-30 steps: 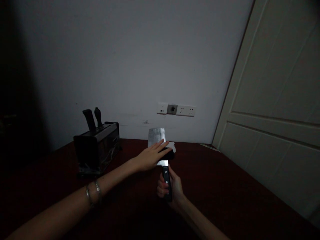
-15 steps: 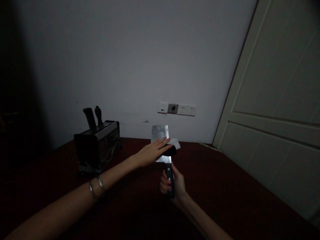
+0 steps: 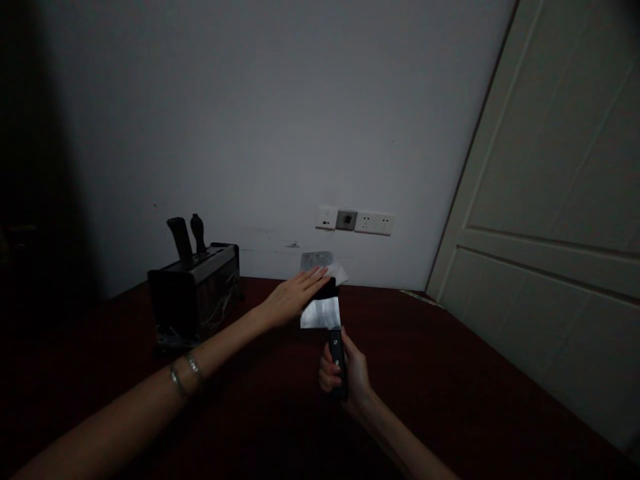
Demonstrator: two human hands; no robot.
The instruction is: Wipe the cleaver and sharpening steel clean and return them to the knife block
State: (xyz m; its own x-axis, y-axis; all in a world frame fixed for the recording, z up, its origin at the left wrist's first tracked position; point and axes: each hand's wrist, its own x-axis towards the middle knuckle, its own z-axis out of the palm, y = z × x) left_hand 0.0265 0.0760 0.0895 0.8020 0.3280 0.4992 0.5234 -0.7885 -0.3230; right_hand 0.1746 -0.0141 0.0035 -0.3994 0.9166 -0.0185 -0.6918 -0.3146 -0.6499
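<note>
My right hand [image 3: 345,375] is closed round the black handle of a cleaver [image 3: 321,311], which points away from me over a dark red table [image 3: 450,387]. The broad steel blade lies flat and shines. My left hand [image 3: 293,299] lies across the far part of the blade with its fingers stretched out, pressing a white cloth [image 3: 337,272] onto the steel. The cloth's edge sticks out past my fingertips. Two thin bracelets sit on my left wrist.
A dark knife block [image 3: 193,293] with two black handles sticking up stands at the left, near the wall. A strip of white wall sockets [image 3: 355,221] is behind the cleaver. A pale panelled door [image 3: 555,220] fills the right side. The room is dim.
My left hand and the cloth have slid along the blade toward its far tip, which leaves more bare steel showing near the handle. My right hand holds almost still.
</note>
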